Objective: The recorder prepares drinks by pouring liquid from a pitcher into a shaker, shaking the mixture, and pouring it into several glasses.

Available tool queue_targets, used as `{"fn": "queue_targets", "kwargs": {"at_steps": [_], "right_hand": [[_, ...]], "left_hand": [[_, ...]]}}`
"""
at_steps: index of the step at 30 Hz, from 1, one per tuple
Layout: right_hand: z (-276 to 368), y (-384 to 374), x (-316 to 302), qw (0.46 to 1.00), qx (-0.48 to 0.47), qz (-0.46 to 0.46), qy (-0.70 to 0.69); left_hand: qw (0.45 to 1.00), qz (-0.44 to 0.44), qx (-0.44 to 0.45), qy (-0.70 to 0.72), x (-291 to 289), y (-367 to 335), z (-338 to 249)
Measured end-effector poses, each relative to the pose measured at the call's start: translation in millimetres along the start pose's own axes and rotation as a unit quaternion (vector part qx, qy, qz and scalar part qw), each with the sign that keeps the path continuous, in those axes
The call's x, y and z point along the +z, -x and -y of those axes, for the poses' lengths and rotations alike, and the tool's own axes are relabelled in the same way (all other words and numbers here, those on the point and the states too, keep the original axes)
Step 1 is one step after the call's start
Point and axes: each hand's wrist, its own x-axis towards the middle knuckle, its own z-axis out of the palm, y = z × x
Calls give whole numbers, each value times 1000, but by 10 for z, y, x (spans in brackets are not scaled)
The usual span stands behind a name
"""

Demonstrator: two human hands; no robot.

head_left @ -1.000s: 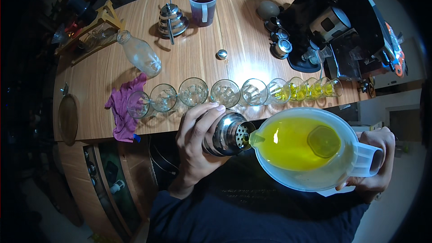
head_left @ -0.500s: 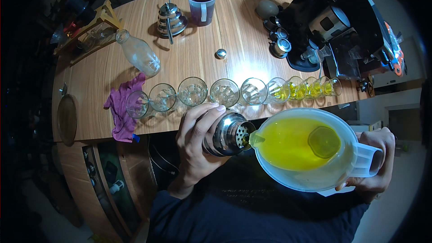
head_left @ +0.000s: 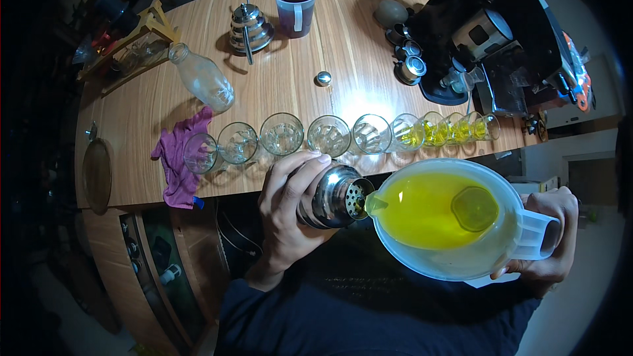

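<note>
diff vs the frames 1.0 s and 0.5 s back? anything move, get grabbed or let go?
No visible change. The left hand still grips the metal shaker; the right hand still holds the jug of yellow liquid by its handle, spout tipped at the shaker's strainer top. The row of glasses, purple cloth and bottle stayed put.

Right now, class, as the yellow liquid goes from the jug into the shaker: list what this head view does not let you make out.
- How full the metal shaker is: its strainer top and the left hand hide the inside.
- The stream itself: the jug spout covers it.
- The right hand fingers: mostly behind the jug handle.
- Contents of the far right glasses: too small and bent by the fisheye rim.
- The wooden rack: too dark.
</note>
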Motion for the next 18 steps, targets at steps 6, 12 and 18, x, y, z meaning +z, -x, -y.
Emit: {"fn": "queue_targets", "kwargs": {"at_steps": [6,12,18], "right_hand": [[17,-15,12,1000,1,-3,20],[12,-26,14,1000,2,6,24],[-41,60,0,999,28,-11,-14]], "left_hand": [[1000,1,-4,2,-12,11,7],[1000,2,-6,4,5,25,24],[1000,3,-12,2,-14,16,0]]}}
